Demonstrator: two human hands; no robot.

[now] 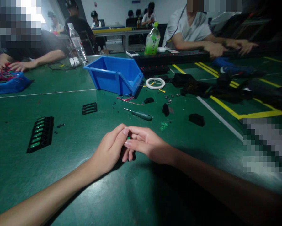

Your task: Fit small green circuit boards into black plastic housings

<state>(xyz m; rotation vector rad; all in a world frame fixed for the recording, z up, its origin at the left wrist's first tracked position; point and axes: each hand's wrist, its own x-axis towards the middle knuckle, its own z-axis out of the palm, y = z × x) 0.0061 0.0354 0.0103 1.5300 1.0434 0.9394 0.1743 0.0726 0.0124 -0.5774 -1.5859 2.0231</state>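
On my feed, the left hand [111, 147] and right hand [150, 143] meet above the near middle of the counter [67, 135], digits closed around a small green piece [128, 138], mostly hidden between them. I judge it light, stiff and possibly fragile; I'd pinch it by its edges. A screwdriver [142, 115] lies just beyond, a black slotted tray [50, 131] far left.

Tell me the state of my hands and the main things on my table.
Left hand, fingers bent
Right hand, fingers bent, touching the other
Small green piece, mostly hidden between both hands
Screwdriver, lying flat
Blue bin, upright, open-topped
White ring, lying flat
Green bottle, standing, capped
Clear bottle, standing, capped
Black tray, flat, partly filled with green pieces
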